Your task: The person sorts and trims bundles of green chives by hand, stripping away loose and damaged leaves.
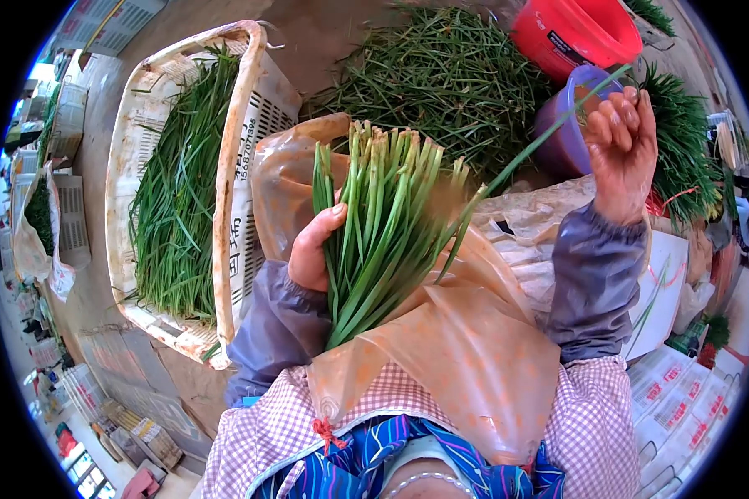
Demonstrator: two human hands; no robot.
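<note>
My left hand [312,249] is wrapped round a thick bunch of garlic chives [383,224], its thumb across the near side. The pale cut ends point up and away, while the green leaves run down toward my lap. Raised at the right, my right hand [622,154] has its fingers curled and pinches one long garlic chive leaf [549,131] near its upper end. That leaf slants down toward the bunch's right side. A translucent, orange-speckled plastic apron [466,333] covers my lap beneath the bunch.
A white plastic crate [226,166] of long green leaves [179,200] stands at the left. A loose heap of green cuttings [441,83] lies ahead. Beyond it are a red bucket [549,41] and a purple bucket [549,145]. More greens [682,158] lie at the right.
</note>
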